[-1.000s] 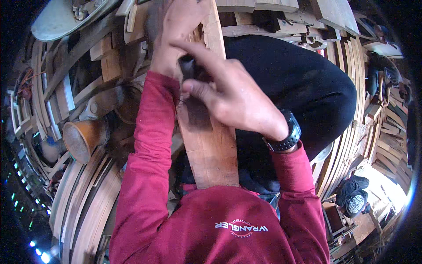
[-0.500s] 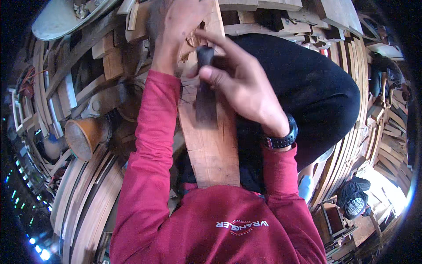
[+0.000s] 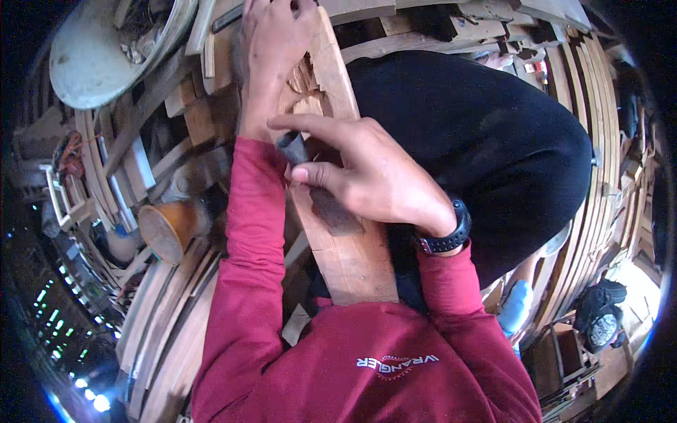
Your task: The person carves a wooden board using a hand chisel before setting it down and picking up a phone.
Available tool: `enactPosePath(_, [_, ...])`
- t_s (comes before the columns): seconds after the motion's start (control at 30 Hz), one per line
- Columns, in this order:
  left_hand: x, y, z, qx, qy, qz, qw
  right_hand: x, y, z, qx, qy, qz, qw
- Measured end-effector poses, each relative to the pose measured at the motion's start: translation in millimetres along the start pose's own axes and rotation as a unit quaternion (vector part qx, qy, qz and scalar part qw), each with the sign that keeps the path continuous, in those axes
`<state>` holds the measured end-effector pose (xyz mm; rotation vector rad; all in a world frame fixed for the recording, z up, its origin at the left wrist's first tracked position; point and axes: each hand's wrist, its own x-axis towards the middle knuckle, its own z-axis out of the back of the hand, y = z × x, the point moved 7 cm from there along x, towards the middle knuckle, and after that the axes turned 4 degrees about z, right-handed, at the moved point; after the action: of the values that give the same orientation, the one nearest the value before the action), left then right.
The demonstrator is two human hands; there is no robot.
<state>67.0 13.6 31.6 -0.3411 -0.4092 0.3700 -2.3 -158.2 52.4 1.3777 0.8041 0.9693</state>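
Observation:
My left hand (image 3: 278,49) curls its fingers at the far end of a wooden board (image 3: 360,271), which lies lengthwise in front of me beside my dark-trousered leg (image 3: 486,155) and has a rough, splintered hollow in its upper part. My right hand (image 3: 370,173) holds a short dark tool (image 3: 291,146) over that hollow, near my left wrist, with thumb and fingers round it and the index finger stretched leftward. The tool's lower part is mostly hidden by the hand.
Stacked planks (image 3: 582,176) line the right side, with a dark bundle (image 3: 599,310) at lower right. On the left are an off-white curved container (image 3: 99,63), an orange bucket (image 3: 169,225), offcuts and curved strips (image 3: 162,324). More timber lies along the top.
Since half a second ago my right hand and the dark tool have moved down and left, and the tool is more tilted. My head's view has shifted slightly; my left hand stays at the board's far end.

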Motion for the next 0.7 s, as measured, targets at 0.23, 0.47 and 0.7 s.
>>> enactPosePath(0.23, [10.5, 24.5, -21.3, 0.1, -0.028, -0.082, 0.991, -2.9, -14.1, 14.6, 0.059, -0.136, -0.027, 0.989])
enactPosePath(0.47, [5.1, 19.8, -21.2, 0.072, -0.009, -0.056, 0.996, -4.0, -15.1, -4.4, 0.108, -0.145, 0.051, 0.982])
enactPosePath(0.7, [3.7, 23.8, -18.3, 0.077, -0.007, -0.039, 0.996, -10.0, -6.4, -18.7, 0.063, -0.057, 0.087, 0.993])
